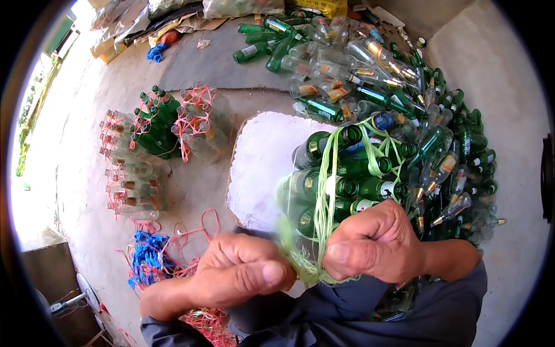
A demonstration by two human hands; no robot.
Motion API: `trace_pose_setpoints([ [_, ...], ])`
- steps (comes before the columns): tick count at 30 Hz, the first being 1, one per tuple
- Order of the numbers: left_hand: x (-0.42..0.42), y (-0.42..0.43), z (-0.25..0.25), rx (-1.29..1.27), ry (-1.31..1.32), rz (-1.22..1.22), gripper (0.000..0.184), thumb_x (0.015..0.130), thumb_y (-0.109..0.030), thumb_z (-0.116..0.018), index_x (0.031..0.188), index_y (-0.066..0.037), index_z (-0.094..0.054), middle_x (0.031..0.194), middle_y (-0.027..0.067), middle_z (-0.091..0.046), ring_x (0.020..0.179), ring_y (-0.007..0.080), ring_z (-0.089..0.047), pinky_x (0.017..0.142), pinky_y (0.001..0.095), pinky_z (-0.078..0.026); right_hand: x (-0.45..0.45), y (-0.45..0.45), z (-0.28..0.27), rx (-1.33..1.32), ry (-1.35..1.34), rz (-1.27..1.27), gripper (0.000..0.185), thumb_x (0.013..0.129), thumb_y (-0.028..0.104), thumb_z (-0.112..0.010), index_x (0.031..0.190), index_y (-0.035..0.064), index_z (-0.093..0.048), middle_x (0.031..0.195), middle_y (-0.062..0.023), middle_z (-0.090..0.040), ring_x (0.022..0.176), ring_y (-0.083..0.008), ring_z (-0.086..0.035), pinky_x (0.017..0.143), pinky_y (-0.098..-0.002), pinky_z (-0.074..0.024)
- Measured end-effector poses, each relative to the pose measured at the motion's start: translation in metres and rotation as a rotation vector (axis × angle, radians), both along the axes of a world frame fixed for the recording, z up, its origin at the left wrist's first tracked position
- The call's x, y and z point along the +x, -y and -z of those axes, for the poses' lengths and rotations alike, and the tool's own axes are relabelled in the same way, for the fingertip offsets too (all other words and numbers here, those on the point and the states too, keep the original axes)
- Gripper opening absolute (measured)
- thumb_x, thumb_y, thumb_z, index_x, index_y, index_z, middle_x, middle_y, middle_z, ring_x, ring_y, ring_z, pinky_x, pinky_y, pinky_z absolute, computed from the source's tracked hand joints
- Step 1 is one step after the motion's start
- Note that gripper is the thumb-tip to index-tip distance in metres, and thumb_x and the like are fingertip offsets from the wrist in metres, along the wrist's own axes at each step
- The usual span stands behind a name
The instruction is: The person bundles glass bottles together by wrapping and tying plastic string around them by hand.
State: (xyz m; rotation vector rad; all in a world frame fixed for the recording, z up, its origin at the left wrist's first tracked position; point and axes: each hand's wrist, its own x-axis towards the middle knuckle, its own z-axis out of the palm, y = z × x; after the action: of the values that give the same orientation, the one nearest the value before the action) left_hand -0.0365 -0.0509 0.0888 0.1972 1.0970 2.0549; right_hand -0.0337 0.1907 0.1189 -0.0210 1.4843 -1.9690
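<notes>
2 clenched hands (243, 269) (373, 243); green twine (327, 196) in both

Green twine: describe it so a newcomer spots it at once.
Find the white slab mid-frame, then the bottles at its right. Strands run across them to the left hand and right hand: that is the green twine. Its pale yellow-green sets it apart from the pink string and blue cord at left.
</notes>
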Motion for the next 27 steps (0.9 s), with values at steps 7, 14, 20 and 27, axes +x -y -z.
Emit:
trace_pose_setpoints([
  [7,0.026,-0.015,0.044,0.29,0.185,-0.345,0.018,0.093,-0.013,-0.062,0.082,-0.006,-0.051,0.073,0.0074,-0.052,0.054,0.0125,-0.039,0.053,0.0325,-0.039,0.015,0.006,0.017,-0.169,-0.02,0.113,0.03,0.095,0.007,-0.062,0.065,0.0034,-0.057,0.06,0.0021,-0.054,0.056,-0.0041,-0.048,0.05,-0.0241,-0.0351],
  [14,0.049,-0.011,0.05,-0.179,-0.201,-0.252,0.024,0.092,-0.005,-0.064,0.116,-0.001,-0.064,0.112,0.003,-0.066,0.093,0.0087,-0.057,0.087,0.0248,-0.045,0.024,0.006,0.022,-0.29,-0.032,0.14,0.04,0.099,0.013,-0.056,0.062,0.0079,-0.04,0.055,-0.0035,-0.046,0.047,-0.0154,-0.041,0.048,-0.0326,-0.0376],
  [20,0.064,-0.021,0.046,-0.262,-0.199,-0.234,0.011,0.091,-0.002,-0.067,0.102,0.0,-0.068,0.098,0.0013,-0.067,0.092,0.0072,-0.058,0.084,0.024,-0.046,0.031,0.011,0.024,-0.319,-0.057,0.187,0.043,0.098,0.015,-0.056,0.058,0.0069,-0.042,0.06,-0.007,-0.051,0.051,-0.0166,-0.047,0.054,-0.0341,-0.0453],
  [27,0.075,-0.027,0.043,-0.338,-0.104,-0.328,0.011,0.088,-0.007,-0.073,0.095,0.001,-0.068,0.088,-0.0008,-0.064,0.081,0.0056,-0.056,0.074,0.0215,-0.044,0.048,-0.011,0.013,0.06,-0.375,0.208,0.032,0.098,0.01,-0.058,0.068,-0.0029,-0.06,0.079,-0.0109,-0.067,0.068,-0.0105,-0.057,0.061,-0.0273,-0.0443],
])
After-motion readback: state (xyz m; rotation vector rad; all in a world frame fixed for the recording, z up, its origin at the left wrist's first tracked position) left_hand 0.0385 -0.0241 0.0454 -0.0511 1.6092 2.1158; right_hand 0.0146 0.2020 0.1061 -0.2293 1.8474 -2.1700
